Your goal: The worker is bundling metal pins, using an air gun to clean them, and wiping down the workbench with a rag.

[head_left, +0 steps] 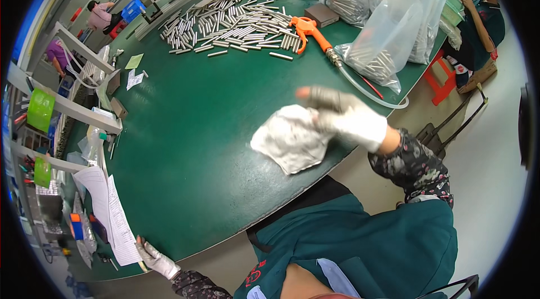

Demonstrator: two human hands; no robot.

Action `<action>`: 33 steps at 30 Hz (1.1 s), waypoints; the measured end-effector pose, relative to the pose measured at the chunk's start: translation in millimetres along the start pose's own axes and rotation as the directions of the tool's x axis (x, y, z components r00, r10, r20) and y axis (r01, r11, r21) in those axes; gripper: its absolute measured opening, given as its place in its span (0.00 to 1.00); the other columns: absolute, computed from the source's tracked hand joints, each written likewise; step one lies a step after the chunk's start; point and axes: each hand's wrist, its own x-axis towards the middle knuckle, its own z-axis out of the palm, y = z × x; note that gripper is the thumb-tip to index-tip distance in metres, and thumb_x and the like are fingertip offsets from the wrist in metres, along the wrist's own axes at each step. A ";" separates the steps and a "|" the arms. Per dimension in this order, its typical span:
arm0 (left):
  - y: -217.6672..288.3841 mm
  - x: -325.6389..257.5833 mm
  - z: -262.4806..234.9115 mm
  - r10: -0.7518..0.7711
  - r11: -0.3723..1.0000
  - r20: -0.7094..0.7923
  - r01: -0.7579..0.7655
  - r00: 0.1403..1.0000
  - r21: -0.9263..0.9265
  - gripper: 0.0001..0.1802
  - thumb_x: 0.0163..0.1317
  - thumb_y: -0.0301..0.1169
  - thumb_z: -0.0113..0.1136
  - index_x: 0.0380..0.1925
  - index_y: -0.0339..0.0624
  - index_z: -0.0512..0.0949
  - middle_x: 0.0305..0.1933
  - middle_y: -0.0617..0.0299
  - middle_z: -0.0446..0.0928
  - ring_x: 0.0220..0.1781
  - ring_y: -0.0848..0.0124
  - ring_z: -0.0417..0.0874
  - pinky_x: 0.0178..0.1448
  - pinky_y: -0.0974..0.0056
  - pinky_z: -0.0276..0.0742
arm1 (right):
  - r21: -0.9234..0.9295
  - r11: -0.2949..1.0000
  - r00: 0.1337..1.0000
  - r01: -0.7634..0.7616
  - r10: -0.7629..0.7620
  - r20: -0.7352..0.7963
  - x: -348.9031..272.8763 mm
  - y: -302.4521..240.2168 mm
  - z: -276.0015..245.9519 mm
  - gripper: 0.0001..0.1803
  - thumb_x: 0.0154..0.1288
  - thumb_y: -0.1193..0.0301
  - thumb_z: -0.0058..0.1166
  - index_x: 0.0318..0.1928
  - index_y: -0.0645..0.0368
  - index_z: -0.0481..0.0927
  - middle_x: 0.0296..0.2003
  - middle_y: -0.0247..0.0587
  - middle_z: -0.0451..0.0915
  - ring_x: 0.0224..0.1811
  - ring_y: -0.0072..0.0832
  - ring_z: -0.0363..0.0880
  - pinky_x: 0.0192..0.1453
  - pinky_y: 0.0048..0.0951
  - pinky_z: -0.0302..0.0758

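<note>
My right hand (pixel 351 119), in a whitish glove with bare fingertips, is over the table's near right part and slightly blurred. Its thumb side grips a crumpled white cloth (pixel 292 140), while the other fingers reach out above it. At the lower left, my left hand (pixel 156 258), gloved the same way, rests by the table's edge with its fingers stretched out. It lies right beside the corner of some printed paper sheets (pixel 119 226); whether it touches them I cannot tell.
Many short metal pins (pixel 236 23) lie heaped on the green table (pixel 185 147). An orange air blow gun (pixel 309 32) with a hose sits beside clear bags (pixel 388 35) of pins. Grey shelf frames (pixel 73 108) line the left. Another person (pixel 484 29) sits at right near a red stool (pixel 441 82).
</note>
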 end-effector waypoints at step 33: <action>35.9 -14.4 3.3 -0.010 0.999 -0.017 0.009 1.000 -0.048 0.22 0.68 0.39 0.43 0.53 0.32 0.67 0.54 0.53 0.70 0.53 0.64 0.72 0.60 0.63 0.66 | -0.869 -0.112 0.702 0.483 -0.543 0.460 208.4 41.4 109.5 0.16 0.57 0.55 0.44 0.42 0.49 0.74 0.46 0.40 0.69 0.52 0.38 0.64 0.56 0.43 0.57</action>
